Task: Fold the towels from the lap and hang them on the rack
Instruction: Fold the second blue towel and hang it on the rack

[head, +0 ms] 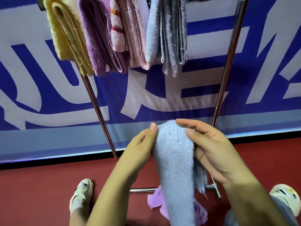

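Note:
A folded light blue towel (175, 159) hangs between both hands in the lower middle of the view. My left hand (140, 147) pinches its left side near the top fold and my right hand (210, 144) grips its right side. A purple towel (157, 202) lies below on my lap, partly hidden by the blue one. The metal rack (99, 110) stands in front; several folded towels hang from its top: yellow (66, 35), purple (99, 38), pink striped (128, 30) and grey-blue (166, 33).
The rack's right leg (228, 62) and low crossbar (141, 190) stand close behind the hands. A blue and white banner (40, 95) covers the wall behind. Red floor (40, 185) lies below, with my shoes at left (81, 193) and right (286, 198).

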A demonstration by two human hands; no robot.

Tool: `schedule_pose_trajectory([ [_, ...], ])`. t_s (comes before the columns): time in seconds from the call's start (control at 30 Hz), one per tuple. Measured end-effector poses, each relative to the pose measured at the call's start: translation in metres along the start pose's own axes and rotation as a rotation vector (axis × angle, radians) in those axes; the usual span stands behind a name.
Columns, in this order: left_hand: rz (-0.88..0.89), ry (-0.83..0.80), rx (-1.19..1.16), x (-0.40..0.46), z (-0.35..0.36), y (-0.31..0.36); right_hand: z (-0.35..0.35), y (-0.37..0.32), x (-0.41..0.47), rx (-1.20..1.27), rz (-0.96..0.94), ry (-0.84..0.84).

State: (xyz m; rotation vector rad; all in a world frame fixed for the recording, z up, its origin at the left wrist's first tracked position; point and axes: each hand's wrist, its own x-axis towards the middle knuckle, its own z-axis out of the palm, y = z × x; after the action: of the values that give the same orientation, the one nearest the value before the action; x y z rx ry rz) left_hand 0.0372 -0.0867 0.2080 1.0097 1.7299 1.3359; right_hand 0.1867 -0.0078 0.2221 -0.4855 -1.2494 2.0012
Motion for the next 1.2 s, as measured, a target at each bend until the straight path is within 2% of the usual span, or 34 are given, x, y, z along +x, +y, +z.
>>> schedule_pose_trajectory([
  [0.07, 0.036, -0.043, -0.043, -0.006, 0.006, -0.002, -0.003, -0.002, 0.002, 0.027, -0.013, -0.001],
  [0.27, 0.189, -0.017, -0.335, -0.012, 0.007, 0.006, -0.008, -0.011, 0.006, 0.008, 0.047, -0.045],
  [0.4, 0.254, 0.051, -0.357, -0.013, 0.013, 0.014, -0.008, -0.009, 0.008, 0.021, 0.016, 0.003],
  [0.53, 0.302, 0.132, -0.327, -0.009, 0.020, 0.012, -0.009, -0.004, 0.002, -0.099, -0.073, 0.053],
  [0.73, 0.307, 0.210, -0.402, -0.010, 0.019, 0.019, -0.013, 0.000, -0.007, -0.329, -0.093, -0.084],
  [0.87, 0.326, 0.182, -0.395, -0.008, 0.012, 0.032, -0.008, 0.000, -0.013, -0.324, -0.112, -0.160],
  [0.97, 0.296, 0.141, -0.397, -0.005, 0.001, 0.034, 0.000, -0.008, -0.008, -0.332, -0.192, -0.101],
  [1.1, 0.194, -0.015, -0.416, -0.009, -0.012, 0.023, 0.014, -0.021, 0.000, -0.215, -0.225, -0.074],
  [1.2, 0.235, -0.134, -0.462, -0.012, -0.011, 0.015, 0.022, -0.028, 0.006, -0.079, -0.166, -0.064],
])
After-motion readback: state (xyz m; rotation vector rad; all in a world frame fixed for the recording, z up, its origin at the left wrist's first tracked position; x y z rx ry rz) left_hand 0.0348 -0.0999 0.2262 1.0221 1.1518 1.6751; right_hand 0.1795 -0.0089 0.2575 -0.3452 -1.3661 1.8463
